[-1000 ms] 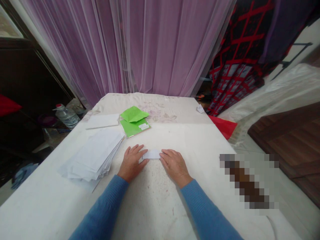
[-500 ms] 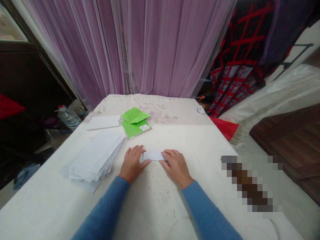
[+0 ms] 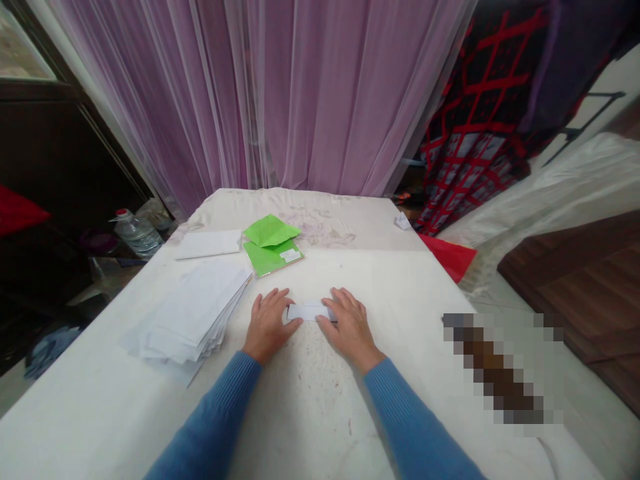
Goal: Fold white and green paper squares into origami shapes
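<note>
Grip open on both sides: the left hand [image 3: 270, 321] and right hand [image 3: 350, 330] lie flat and apart, bearing on the ends of a folded white paper strip [image 3: 310, 312] near the middle of the tabletop [image 3: 320, 413]. Light, soft paper, liable to slide; pin it at both ends.

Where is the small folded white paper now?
In the head view, the folded white paper lies on the white table between the left hand and the right hand, in front of the green paper pack.

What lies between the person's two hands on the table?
A small folded strip of white paper lies between the left hand and the right hand, as the head view shows.
</note>
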`<state>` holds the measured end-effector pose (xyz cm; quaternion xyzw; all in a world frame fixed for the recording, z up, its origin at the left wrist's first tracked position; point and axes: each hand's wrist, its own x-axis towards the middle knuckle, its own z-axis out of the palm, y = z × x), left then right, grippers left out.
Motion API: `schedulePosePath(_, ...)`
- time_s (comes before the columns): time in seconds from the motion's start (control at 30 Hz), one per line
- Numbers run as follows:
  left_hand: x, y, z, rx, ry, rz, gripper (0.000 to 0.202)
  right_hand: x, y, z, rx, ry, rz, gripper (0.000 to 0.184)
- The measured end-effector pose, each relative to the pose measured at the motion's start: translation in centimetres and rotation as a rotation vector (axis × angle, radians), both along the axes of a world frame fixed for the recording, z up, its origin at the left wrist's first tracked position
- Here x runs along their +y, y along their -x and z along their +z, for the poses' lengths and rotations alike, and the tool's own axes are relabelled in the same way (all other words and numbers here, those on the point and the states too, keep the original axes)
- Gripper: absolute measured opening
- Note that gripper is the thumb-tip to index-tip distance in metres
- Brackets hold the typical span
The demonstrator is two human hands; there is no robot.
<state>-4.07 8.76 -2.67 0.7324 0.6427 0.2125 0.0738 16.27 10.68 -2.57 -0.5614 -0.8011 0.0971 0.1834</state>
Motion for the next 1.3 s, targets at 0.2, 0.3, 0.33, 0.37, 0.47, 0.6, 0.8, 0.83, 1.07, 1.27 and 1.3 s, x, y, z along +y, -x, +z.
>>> schedulePosePath(0.2,0.0,0.0,0.1,-0.012,0.015,-0.003,0.032,1.7,1.1,1.6,-0.053,0.183,0.01,0.046)
schedulePosePath(0.3,-0.1,0.0,0.0,-0.017,0.004,-0.006,0.038,3.0,1.7,2.6,-0.096,0.283,0.015,0.047)
schedulePosePath(0.33,-0.1,0.0,0.0,-0.017,0.004,-0.007,0.039,3.4,1.9,2.8,-0.106,0.305,0.018,0.047)
schedulePosePath(0.37,-0.1,0.0,0.0,-0.017,0.004,-0.008,0.04,3.7,2.1,3.0,-0.116,0.322,0.021,0.046)
schedulePosePath(0.47,-0.1,0.0,-0.1,-0.019,0.001,-0.012,0.04,4.5,2.4,3.3,-0.149,0.367,0.039,0.045)
schedulePosePath(0.6,-0.1,0.0,-0.1,-0.021,-0.001,-0.008,0.04,5.2,2.5,4.0,-0.196,0.392,0.087,0.049)
schedulePosePath(0.8,-0.1,-0.1,0.0,-0.029,0.007,-0.002,0.041,6.2,2.9,5.5,-0.291,0.417,0.207,0.044)
schedulePosePath(0.83,-0.1,-0.1,0.0,-0.029,0.007,-0.001,0.041,6.3,3.0,5.6,-0.307,0.42,0.225,0.041)
schedulePosePath(1.07,-0.1,-0.1,0.1,-0.031,0.022,-0.004,0.041,6.4,2.7,5.7,-0.342,0.346,0.277,0.049)
schedulePosePath(1.27,0.0,-0.1,0.3,-0.038,0.042,0.001,0.039,6.5,3.1,6.9,-0.456,0.323,0.341,0.032)
schedulePosePath(1.3,0.0,-0.1,0.3,-0.04,0.041,0.001,0.039,6.6,3.2,7.0,-0.466,0.323,0.347,0.031)
